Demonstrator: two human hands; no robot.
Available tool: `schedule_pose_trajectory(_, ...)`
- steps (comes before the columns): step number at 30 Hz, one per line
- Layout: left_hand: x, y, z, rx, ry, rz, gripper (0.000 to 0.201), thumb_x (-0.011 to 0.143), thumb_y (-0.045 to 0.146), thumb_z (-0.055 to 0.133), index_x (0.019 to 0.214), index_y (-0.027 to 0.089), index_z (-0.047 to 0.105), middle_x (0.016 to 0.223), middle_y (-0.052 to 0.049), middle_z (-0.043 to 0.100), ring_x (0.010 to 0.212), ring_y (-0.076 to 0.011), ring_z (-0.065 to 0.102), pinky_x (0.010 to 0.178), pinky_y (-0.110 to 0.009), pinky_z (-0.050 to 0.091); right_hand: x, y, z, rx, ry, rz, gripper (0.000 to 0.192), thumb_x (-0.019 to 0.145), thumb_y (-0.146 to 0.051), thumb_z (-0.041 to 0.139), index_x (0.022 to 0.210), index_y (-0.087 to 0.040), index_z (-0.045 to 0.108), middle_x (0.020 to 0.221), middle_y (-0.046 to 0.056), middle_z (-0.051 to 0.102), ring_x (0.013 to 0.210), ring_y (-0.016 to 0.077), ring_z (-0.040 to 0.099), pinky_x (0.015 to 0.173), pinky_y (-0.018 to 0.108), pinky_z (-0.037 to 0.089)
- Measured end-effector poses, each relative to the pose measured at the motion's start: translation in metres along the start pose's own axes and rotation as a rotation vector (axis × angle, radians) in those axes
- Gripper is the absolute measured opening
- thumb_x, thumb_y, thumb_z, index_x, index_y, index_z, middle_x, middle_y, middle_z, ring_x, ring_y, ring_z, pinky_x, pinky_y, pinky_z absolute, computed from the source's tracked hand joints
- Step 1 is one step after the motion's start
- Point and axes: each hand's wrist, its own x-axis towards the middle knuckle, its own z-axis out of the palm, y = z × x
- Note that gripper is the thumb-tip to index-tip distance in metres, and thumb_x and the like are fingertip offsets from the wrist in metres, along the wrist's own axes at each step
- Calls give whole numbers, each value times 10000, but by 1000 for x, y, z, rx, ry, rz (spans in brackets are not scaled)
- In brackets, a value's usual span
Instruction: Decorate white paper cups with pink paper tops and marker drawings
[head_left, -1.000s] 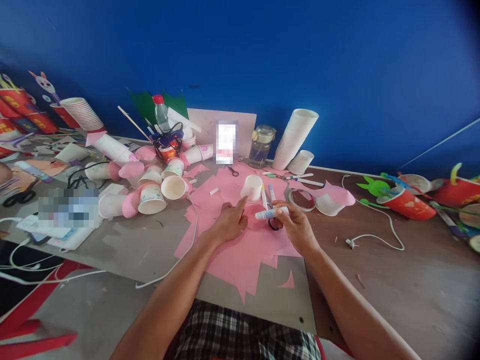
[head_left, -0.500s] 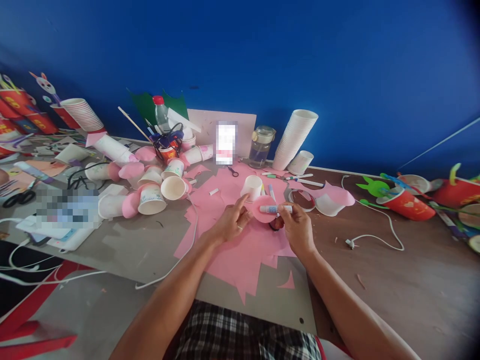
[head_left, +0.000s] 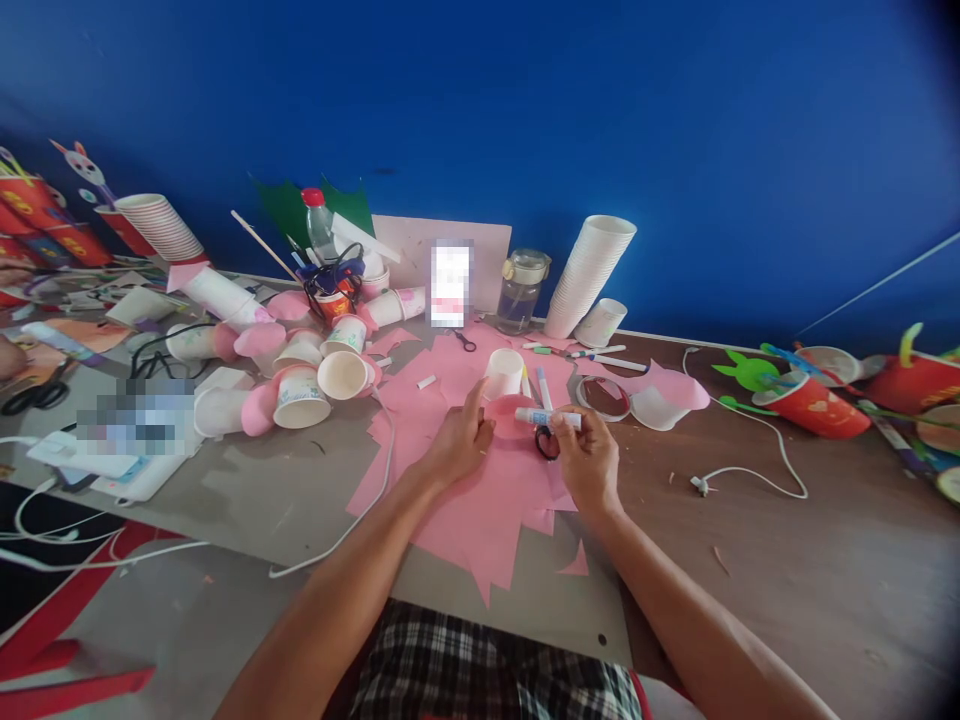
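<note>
My right hand (head_left: 589, 450) grips a glue stick (head_left: 536, 417), a white tube with a blue-printed label, lying nearly level. Behind the tube is a round pink paper piece (head_left: 510, 415), seen at a slant. Its left edge is pinched by my left hand (head_left: 461, 440), whose index finger stretches up beside a white paper cup (head_left: 505, 374). Pink paper sheets (head_left: 457, 520) lie under both hands. Close to my right fingers rests a pair of scissors with dark handle loops (head_left: 547, 443). Two markers (head_left: 544, 388) lie right of the cup.
A tall stack of paper cups (head_left: 589, 280) and a glass jar (head_left: 523, 292) stand by the blue wall. Joined cups with pink paper (head_left: 301, 398) crowd the left. A red cup (head_left: 817, 405) and a white cable (head_left: 780, 470) are on the right.
The pink round piece has tipped from facing me to a flatter slant. The glue stick has shifted slightly left, and my left hand has turned a little.
</note>
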Motion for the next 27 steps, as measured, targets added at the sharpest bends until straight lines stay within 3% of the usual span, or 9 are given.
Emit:
schedule_pose_trajectory(5,-1,-2,-4,329,-125,25,623,858,106,350,1464,48,215,583,35,562,585,-178,505,909,-395,377,-2,-1,-6,-278,-95,-157,218,844,-401,578,888,-191,616,623,-15,610,516,122,540,516,228,426)
schedule_pose_trajectory(10,-2,3,-6,393,-194,18,649,840,82,340,1468,35,183,597,27,612,618,-189,565,929,-387,361,-6,-3,0,-432,-236,-349,174,865,-328,548,903,-178,628,688,18,665,523,119,557,523,216,410)
schedule_pose_trajectory(16,-1,5,-7,450,-233,12,666,833,81,356,1472,38,171,644,-1,644,656,-198,604,937,-388,350,-7,-1,4,-599,-287,-539,187,901,-304,502,886,-173,636,619,29,660,540,149,590,526,226,371)
schedule_pose_trajectory(22,-1,13,-12,492,-270,-19,652,833,91,346,1467,38,203,644,-16,647,672,-216,597,907,-383,368,1,-4,-9,-780,-266,-519,198,891,-318,496,852,-188,640,584,23,652,540,169,597,527,239,339)
schedule_pose_trajectory(27,-1,13,-11,495,-268,-33,669,820,98,346,1472,42,205,657,-22,652,680,-218,595,884,-382,376,0,-13,-15,-672,-225,-457,182,886,-326,508,889,-185,624,589,4,642,518,150,573,514,225,352)
